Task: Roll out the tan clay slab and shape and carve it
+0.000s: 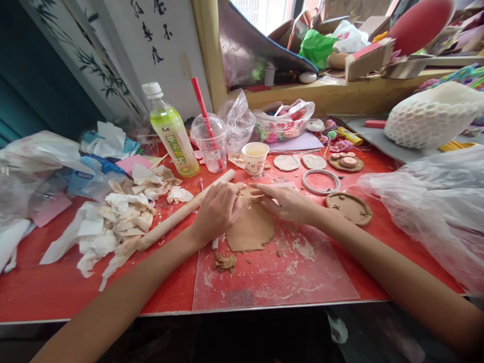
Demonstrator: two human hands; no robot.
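Observation:
A flat slab of brown clay [249, 229] lies on a clear plastic sheet [272, 282]. Over its far left edge is my left hand [221, 207], with fingers bent and pressed together; whatever they may hold is hidden. My right hand [285, 202] reaches over the far right edge of the slab, its fingers stretched out and a gap showing by the thumb. The two sets of fingertips nearly meet above the clay. A crumbly clay lump [226, 260] sits by the slab's near left corner. Left of my left hand lies a long rolling pin [177, 214].
Behind the hands stand a paper cup [255, 160], a plastic cup with a red straw [209, 146] and a green drink bottle [174, 136]. A ring [321, 181] and clay discs [350, 209] lie right. Crumpled tissues [124, 217] cover the left; plastic bags [423, 201] the right.

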